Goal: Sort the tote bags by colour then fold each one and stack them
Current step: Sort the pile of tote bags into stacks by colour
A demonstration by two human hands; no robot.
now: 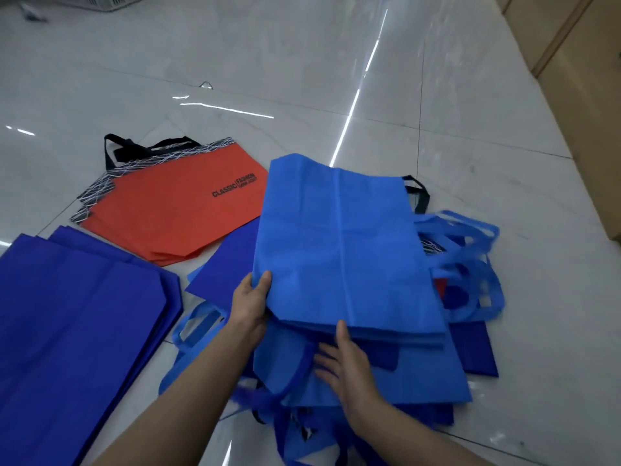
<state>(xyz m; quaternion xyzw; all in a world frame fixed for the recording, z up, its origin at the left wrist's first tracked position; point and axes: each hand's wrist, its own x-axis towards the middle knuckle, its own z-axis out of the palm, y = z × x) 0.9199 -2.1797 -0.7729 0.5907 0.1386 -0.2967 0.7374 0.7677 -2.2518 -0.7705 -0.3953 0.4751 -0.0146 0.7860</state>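
A light blue tote bag (339, 243) lies raised on top of a mixed heap of light and dark blue bags (386, 375) on the floor. My left hand (252, 301) grips its near left edge, thumb on top. My right hand (342, 361) rests flat with spread fingers on the light blue bag below, its thumb touching the raised bag's near edge. Light blue handles (470, 264) trail off to the right. A stack of dark blue bags (74, 324) lies at the left. A stack of red bags (174, 210) with black handles lies behind it.
Glossy white tiled floor (437, 95) stretches all around. Cardboard boxes (578, 62) line the right edge. A white basket (111, 1) stands at the far top left. A small clear scrap (205, 85) lies on the floor beyond the red bags.
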